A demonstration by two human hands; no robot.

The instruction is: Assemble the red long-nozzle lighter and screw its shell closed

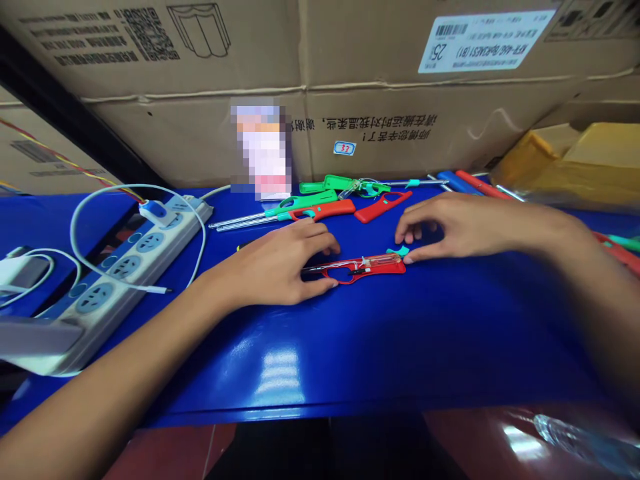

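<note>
An opened red lighter half-shell (397, 267) lies on the blue table, its clear inner tube, thin wires and metal rod exposed. My left hand (283, 263) grips its rod end, the thumb at the near side and curled fingers on the far side. My right hand (440, 227) is at the other end, with the thumb tip beside the shell and the fingers bent, apart from the thumb. A small teal trigger piece (399, 252) sits at the shell's edge by that thumb. Behind lie a loose red half-shell (383, 207) and an orange-red long lighter (325, 211).
Green lighter parts (340, 183) lie along the back by a cardboard box (200, 133). A white power strip (130, 267) with cables stands at left. Blue and red handles (460, 181) and a yellow-taped package (590, 157) are at back right. More lighter parts (623, 250) lie right.
</note>
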